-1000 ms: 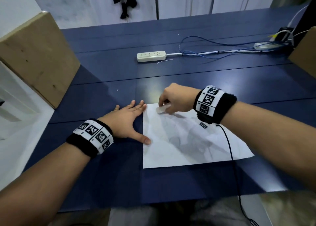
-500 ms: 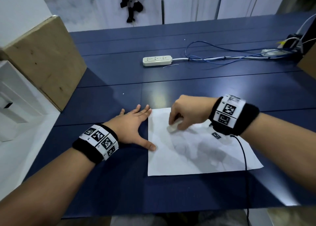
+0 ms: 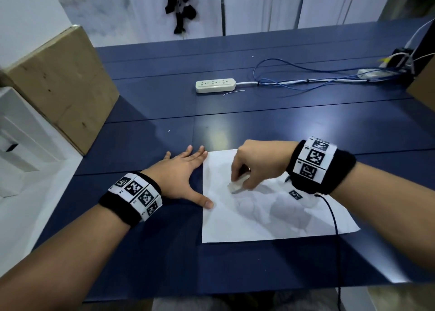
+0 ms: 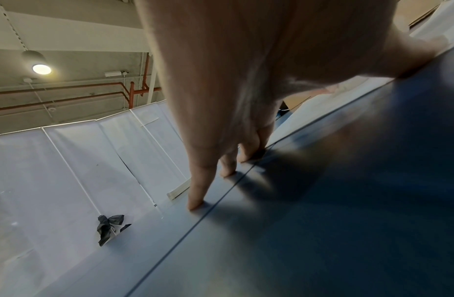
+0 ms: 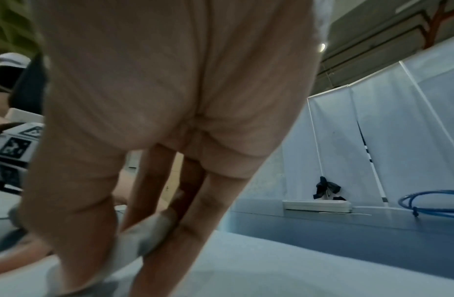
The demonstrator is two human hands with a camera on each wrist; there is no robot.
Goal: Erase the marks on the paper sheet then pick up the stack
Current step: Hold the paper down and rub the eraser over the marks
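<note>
A white paper sheet [image 3: 259, 219] lies flat on the dark blue table [image 3: 259, 127], close to the near edge. My right hand [image 3: 254, 167] pinches a white eraser [image 3: 237, 186] and holds its tip down on the sheet's upper left part. The right wrist view shows the eraser [image 5: 142, 239] between thumb and fingers above the paper [image 5: 271, 271]. My left hand [image 3: 183, 176] lies flat and spread on the table at the sheet's left edge, its thumb touching that edge. In the left wrist view the fingers [image 4: 198, 193] rest straight on the table. No marks are plain on the sheet.
A power strip [image 3: 215, 85] with blue and white cables [image 3: 306, 82] lies at the back. A cardboard box [image 3: 63, 84] stands at the left beside a white unit [image 3: 21, 141]. A black cord [image 3: 334, 228] runs from my right wristband across the sheet.
My right hand has drawn the eraser from the sheet's top left corner down and nearer, further onto the paper. The left hand has stayed flat at the sheet's edge.
</note>
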